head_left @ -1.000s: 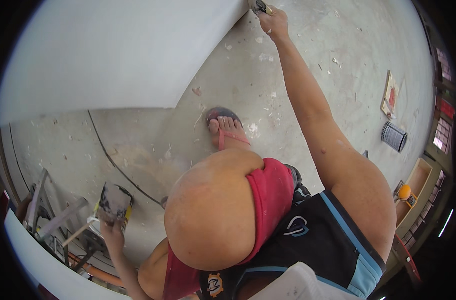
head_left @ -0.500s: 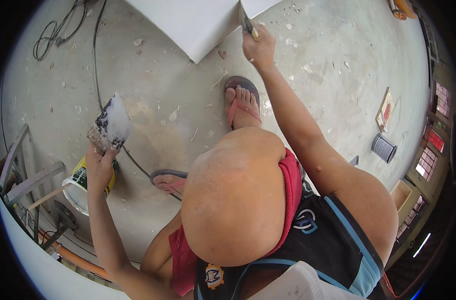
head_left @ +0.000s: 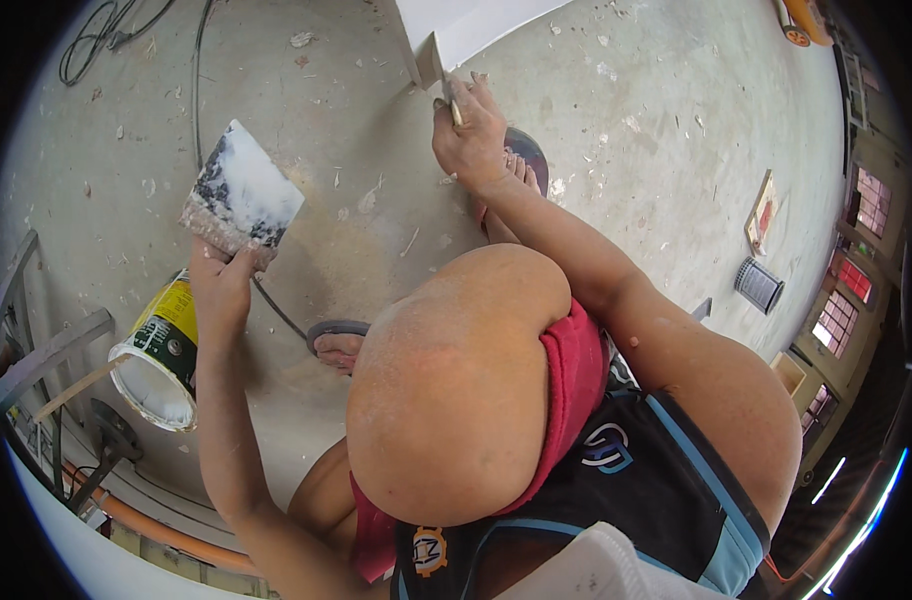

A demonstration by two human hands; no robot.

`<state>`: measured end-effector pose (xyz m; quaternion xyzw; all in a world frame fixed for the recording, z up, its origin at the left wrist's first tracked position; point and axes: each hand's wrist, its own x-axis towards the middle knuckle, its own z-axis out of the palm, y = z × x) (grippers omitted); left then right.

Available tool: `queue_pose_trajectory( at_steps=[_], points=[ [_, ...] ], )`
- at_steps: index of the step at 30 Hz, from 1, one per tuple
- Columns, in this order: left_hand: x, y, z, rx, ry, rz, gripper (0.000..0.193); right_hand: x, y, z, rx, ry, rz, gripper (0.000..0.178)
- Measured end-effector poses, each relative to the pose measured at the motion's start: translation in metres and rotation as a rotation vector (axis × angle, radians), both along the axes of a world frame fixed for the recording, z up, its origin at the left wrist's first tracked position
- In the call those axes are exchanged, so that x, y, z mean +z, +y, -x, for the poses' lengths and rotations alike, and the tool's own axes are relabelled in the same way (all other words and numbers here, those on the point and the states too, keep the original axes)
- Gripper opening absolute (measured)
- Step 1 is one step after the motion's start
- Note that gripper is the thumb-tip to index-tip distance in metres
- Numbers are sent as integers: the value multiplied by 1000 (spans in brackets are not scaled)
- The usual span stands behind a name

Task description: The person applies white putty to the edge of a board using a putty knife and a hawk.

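My left hand [head_left: 222,290] grips the near edge of a flat, squarish putty board [head_left: 256,190]. White putty and dark stains cover its upturned face. Further forward, my right hand [head_left: 473,140] is closed round the pale handle of a putty knife [head_left: 457,112]. The knife lies against the corner of a smooth white panel [head_left: 476,22] at the top of the picture. How much of its blade touches the panel I cannot tell. Beside my left forearm a green and yellow bucket [head_left: 168,328] stands tilted in view, with white material inside and a wooden stick [head_left: 81,388] by its rim.
Scraps litter the grey concrete floor [head_left: 626,200]. A black cable [head_left: 197,90] runs down the left side, near a coiled cord [head_left: 91,45]. Metal legs [head_left: 56,360] stand at left. A dark can [head_left: 759,286] and a stained wooden board [head_left: 762,212] lie at right.
My right hand and the putty knife have come nearer and to the left. The putty board has moved forward and right, its face turned more toward view. The panel's visible corner has shifted.
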<state>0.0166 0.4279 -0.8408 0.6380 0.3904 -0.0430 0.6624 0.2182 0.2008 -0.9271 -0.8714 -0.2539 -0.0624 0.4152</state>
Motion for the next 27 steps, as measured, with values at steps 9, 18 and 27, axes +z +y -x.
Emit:
queue_pose_trajectory(
  at_steps=[9, 18, 27],
  points=[
    [-19, -25, -17, 217, -213, 647, 49, 76, 5, 10, 473, 400, -186, 33],
    [31, -51, -72, 184, -442, 887, 64, 134, -12, -43, 1133, -169, -31, 47],
    [75, -15, -81, 216, -511, 434, 67, 76, -119, -135, 351, 266, -81, 47]
  ],
)
